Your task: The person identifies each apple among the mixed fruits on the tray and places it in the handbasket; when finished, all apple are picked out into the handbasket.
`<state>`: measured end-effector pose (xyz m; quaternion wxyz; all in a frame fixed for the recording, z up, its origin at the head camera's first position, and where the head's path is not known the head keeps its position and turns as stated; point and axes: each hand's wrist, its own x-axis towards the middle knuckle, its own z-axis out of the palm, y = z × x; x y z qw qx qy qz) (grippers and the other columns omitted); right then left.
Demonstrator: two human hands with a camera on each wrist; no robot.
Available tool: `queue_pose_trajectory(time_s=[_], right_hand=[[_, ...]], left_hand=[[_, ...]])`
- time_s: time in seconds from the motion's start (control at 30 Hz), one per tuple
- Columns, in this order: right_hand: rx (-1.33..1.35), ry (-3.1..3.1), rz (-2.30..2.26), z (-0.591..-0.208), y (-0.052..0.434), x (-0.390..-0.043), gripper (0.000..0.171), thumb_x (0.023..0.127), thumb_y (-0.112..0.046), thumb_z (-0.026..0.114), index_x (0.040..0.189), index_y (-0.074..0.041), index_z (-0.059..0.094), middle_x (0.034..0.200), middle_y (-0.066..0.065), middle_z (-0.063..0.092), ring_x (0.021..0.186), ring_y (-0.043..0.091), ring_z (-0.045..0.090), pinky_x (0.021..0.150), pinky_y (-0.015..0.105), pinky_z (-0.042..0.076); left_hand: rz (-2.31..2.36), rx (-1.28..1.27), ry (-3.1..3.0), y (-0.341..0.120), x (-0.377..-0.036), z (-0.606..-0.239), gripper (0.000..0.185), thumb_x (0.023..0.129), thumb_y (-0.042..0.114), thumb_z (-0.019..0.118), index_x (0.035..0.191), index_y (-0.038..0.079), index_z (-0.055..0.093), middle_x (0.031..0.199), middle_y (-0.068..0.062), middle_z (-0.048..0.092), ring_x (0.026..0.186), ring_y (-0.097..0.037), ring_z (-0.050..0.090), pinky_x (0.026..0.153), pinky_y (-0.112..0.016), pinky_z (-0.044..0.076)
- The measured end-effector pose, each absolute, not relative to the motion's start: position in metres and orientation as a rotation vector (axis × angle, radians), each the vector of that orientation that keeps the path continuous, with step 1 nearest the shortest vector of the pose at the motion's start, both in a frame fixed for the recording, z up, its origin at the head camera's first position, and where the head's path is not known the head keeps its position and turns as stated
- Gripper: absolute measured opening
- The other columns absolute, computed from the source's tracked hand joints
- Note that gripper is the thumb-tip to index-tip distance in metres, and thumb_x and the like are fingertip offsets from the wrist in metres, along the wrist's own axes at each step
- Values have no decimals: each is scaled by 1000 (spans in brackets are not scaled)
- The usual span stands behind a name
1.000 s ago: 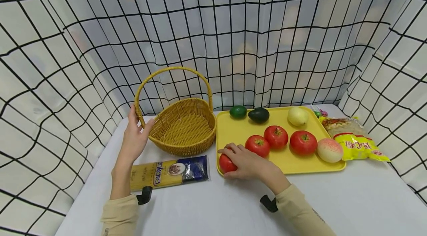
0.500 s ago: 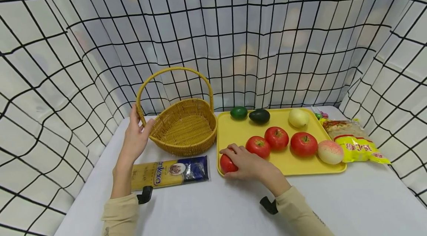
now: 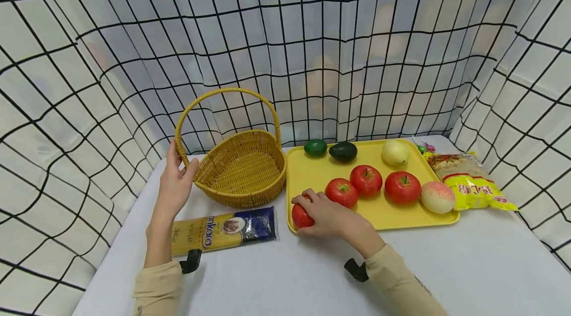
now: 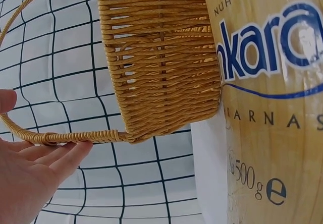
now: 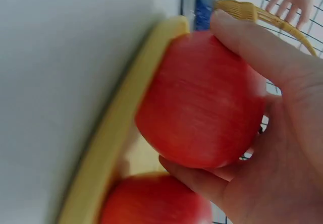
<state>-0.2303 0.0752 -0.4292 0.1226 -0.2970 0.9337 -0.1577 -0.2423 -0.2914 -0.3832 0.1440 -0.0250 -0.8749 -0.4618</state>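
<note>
My right hand [image 3: 327, 216] holds a red apple [image 3: 301, 215] at the near left corner of the yellow tray [image 3: 308, 169]. In the right wrist view, thumb and fingers curl round this apple [image 5: 202, 103], with a second apple [image 5: 156, 199] just below it. At the left side of the yellow wicker basket [image 3: 243, 167], my left hand [image 3: 175, 184] touches the arched handle. The left wrist view has its fingers [image 4: 55, 161] nearly straight against the handle [image 4: 75, 136], the thumb standing apart. The basket stands upright, and nothing lies in it.
Three more red apples [image 3: 403, 188], a peach [image 3: 438, 197], a yellowish pear-like fruit [image 3: 395, 152] and two dark green avocados [image 3: 343, 152] lie on the tray. A spaghetti pack [image 3: 223, 229] lies before the basket. Right of the tray is a yellow food bag [image 3: 473, 184]. Black netting surrounds the table.
The head view has shifted slightly. Both hands keep their places, the right at the apple and the left at the basket handle.
</note>
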Motion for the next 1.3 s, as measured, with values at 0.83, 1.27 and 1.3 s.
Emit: queue_pose_trajectory(time_s=[0.83, 1.27, 1.3], right_hand=[[-1062, 2650, -475, -351, -54, -324, 69, 90, -59, 69, 146, -26, 46, 144, 5, 52, 122, 23, 61, 100, 42, 57], [-899, 2620, -131, -364, -125, -365, 86, 93, -59, 66, 161, -23, 30, 157, 5, 47, 135, 23, 53, 110, 44, 51], [-882, 2615, -119, -364, -127, -365, 88, 93, -60, 66, 163, -24, 27, 160, 6, 43, 138, 23, 51, 112, 45, 50]], left_hand=[[-1379, -89, -2514, -289, -242, -383, 85, 109, 42, 44, 165, 21, -16, 173, -20, 0, 161, -40, 10, 126, -63, 23], [-1372, -43, -2571, -294, -238, -379, 87, 108, 49, 43, 163, 26, -20, 173, -19, 1, 159, -45, 11, 126, -67, 20], [-1376, -44, -2570, -294, -239, -378, 87, 108, 48, 43, 163, 25, -20, 173, -18, 0, 159, -44, 10, 126, -66, 19]])
